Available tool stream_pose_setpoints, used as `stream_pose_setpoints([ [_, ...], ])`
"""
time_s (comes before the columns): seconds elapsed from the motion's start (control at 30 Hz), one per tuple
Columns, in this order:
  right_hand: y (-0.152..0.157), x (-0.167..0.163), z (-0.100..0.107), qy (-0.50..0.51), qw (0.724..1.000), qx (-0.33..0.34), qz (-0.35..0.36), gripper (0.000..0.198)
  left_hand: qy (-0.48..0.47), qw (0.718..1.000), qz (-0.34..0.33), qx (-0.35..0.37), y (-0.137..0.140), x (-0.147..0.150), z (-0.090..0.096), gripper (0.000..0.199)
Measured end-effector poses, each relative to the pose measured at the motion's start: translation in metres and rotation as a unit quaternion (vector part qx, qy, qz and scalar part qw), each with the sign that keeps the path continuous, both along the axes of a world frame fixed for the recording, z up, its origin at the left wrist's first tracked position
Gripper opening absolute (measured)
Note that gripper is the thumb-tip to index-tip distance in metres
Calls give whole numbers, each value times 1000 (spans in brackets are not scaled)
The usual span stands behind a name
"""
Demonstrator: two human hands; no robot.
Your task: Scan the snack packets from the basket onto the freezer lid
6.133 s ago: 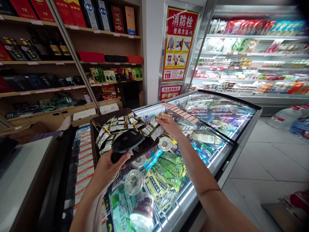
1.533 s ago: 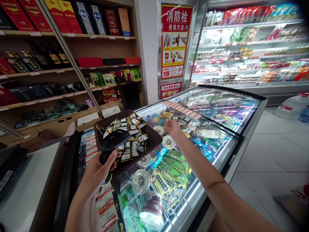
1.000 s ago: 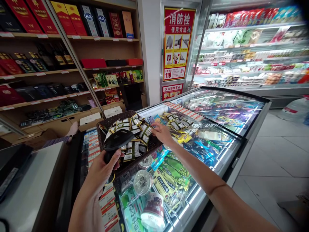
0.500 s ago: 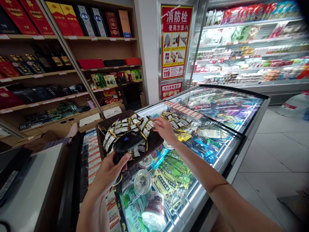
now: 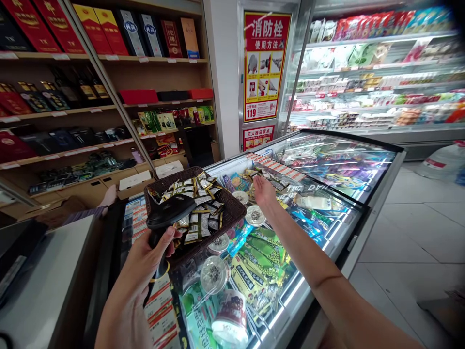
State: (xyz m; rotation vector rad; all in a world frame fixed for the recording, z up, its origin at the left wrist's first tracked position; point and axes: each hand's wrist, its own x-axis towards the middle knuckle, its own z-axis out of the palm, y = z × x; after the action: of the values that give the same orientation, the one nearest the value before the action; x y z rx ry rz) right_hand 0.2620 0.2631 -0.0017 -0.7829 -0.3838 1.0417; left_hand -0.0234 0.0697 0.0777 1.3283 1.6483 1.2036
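My left hand [image 5: 154,249] is wrapped round the handle of a black barcode scanner [image 5: 170,211], whose head is over the near left part of a brown woven basket [image 5: 235,209]. Small black, white and gold snack packets [image 5: 198,225] lie loose in the basket. Beyond its right side, my right hand [image 5: 264,193] is low over the freezer's glass top, at the near edge of a pile of similar packets [image 5: 278,182]. Its fingers look pressed together, but their tips are partly hidden, and I cannot make out what is in them.
The basket rests on the glass-topped chest freezer [image 5: 350,240], with ice cream packs and tubs [image 5: 229,317] inside. At the left is a counter [image 5: 54,276]. Behind stand shelves of boxes [image 5: 138,92]; a lit refrigerated display [image 5: 363,92] is at the back right.
My right hand has moved right, from a packet at the basket's edge to the pile on the glass. My left hand has drawn the scanner left and slightly down.
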Motion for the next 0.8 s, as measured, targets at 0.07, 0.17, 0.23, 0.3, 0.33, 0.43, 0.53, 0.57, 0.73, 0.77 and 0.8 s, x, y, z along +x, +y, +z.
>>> stream_pose_setpoints([
  [0.07,-12,-12,3,-72,993,-19,89,15,-6,1000,10,3,0,-2,0,60],
  [0.17,-45,-43,7,-329,898,32,290,24,-17,1000,15,19,1,-3,-1,61],
  [0.23,-67,-62,7,-496,784,100,359,38,-19,999,17,20,2,-3,-1,62],
  [0.3,-81,-75,4,-608,686,144,372,43,-16,1000,17,13,2,-3,-2,62],
  [0.33,-85,-79,1,-646,652,150,368,44,-15,1000,15,11,2,-2,-2,62],
  [0.43,-82,-83,-7,-683,628,139,346,36,-18,1000,10,17,2,-2,-2,63],
  [0.53,-70,-81,-12,-614,710,120,322,16,-21,999,7,22,2,-2,-3,60],
  [0.57,-67,-80,-12,-574,749,107,314,12,-18,1000,6,22,3,-3,-3,59],
  [0.73,-61,-73,-4,-341,893,52,288,25,10,1000,-3,13,2,-5,-2,59],
  [0.77,-60,-70,-1,-303,911,46,277,28,13,1000,-4,11,1,-5,-2,59],
  [0.8,-59,-67,3,-272,925,42,263,31,14,1000,-5,9,1,-5,-2,59],
])
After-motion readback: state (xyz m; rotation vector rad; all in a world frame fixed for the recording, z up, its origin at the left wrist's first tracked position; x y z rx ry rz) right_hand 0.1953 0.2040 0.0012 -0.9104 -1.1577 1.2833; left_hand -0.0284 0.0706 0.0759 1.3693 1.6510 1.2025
